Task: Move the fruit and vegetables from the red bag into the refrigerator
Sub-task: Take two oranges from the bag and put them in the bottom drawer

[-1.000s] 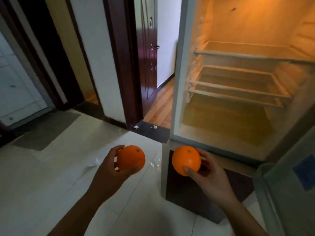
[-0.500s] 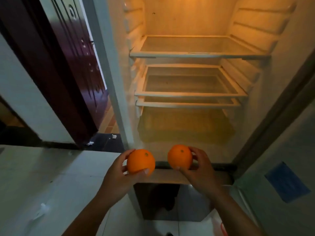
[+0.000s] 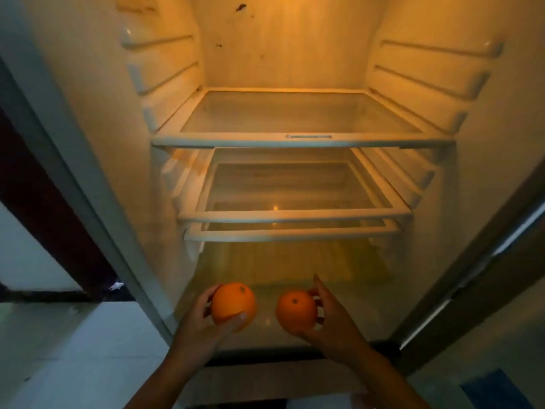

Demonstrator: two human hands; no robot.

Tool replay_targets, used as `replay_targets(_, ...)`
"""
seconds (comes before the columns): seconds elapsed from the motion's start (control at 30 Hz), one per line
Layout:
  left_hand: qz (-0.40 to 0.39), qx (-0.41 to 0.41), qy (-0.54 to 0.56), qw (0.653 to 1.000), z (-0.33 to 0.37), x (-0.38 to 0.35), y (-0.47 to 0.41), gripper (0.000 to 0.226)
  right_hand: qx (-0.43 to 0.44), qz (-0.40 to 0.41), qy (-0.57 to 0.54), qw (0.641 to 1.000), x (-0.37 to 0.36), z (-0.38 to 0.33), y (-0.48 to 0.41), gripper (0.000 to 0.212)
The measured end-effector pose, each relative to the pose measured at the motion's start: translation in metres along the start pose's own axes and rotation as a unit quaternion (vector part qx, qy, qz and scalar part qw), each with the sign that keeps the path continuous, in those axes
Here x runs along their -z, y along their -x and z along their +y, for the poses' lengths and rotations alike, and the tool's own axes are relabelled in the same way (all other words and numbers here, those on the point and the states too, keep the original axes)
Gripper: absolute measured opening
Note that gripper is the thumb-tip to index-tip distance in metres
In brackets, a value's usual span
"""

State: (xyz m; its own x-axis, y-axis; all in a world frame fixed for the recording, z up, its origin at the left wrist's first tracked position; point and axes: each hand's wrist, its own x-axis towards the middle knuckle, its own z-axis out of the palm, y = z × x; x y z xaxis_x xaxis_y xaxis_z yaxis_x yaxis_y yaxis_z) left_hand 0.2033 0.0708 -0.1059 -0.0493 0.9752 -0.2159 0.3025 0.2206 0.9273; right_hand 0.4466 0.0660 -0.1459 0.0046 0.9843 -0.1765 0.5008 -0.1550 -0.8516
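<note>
While the refrigerator [image 3: 97,160] stands open and lit amber, two oranges are held side by side, apart, low in the frame at the mouth of its lowest compartment. The left orange [image 3: 233,302] is gripped by the left hand [image 3: 200,329], and the right orange [image 3: 296,312] is clasped in the curled fingers of the right hand [image 3: 333,320]. Glass shelves [image 3: 303,140] are seen above, at centre.

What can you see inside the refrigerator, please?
Three bare shelves. At the front, over the floor, the left hand holds the left orange, the right hand the right orange. Under the lowest shelf it is dim; the back is unclear.
</note>
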Motion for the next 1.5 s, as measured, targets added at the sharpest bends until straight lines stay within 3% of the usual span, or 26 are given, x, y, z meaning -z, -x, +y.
replay_targets(0.13, -0.006, -0.014, 0.016, 1.000, 0.016, -0.007, -0.032, 0.067, -0.012, -0.010, -0.004, 1.000, 0.014, -0.005, -0.022, 0.121)
replay_targets(0.27, -0.049, 0.000, 0.034, 0.998, 0.020, -0.018, -0.046, 0.080, -0.044, -0.011, -0.009, 0.999, 0.019, 0.006, -0.022, 0.137)
replay_targets(0.37, -0.060, 0.006, -0.003, 0.998, 0.019, -0.020, -0.052, 0.086, -0.041, -0.018, 0.000, 0.999, 0.019, 0.011, -0.026, 0.124)
replay_targets(0.53, -0.087, -0.017, -0.034, 0.996, 0.022, -0.025, -0.056, 0.075, -0.037, -0.031, 0.040, 0.998, 0.027, 0.008, -0.033, 0.116)
replay_targets(0.8, -0.055, -0.010, 0.021, 0.998, 0.024, -0.026, -0.044, 0.068, -0.041, -0.055, 0.077, 0.995, 0.036, 0.005, -0.028, 0.115)
replay_targets(0.9, -0.061, -0.008, 0.033, 0.998, 0.025, -0.023, -0.035, 0.077, -0.049, -0.070, 0.069, 0.994, 0.037, 0.003, -0.018, 0.120)
replay_targets(1.1, -0.094, 0.010, 0.020, 0.995, 0.013, -0.008, -0.016, 0.099, -0.061, -0.080, 0.060, 0.993, 0.032, -0.007, 0.013, 0.109)
replay_targets(1.27, -0.108, -0.008, 0.002, 0.994, 0.009, 0.007, 0.006, 0.079, -0.076, -0.053, 0.079, 0.993, 0.022, -0.020, 0.045, 0.094)
replay_targets(1.5, -0.095, -0.054, 0.007, 0.994, 0.003, 0.015, 0.012, 0.081, -0.100, -0.045, 0.102, 0.989, 0.006, -0.027, 0.088, 0.100)
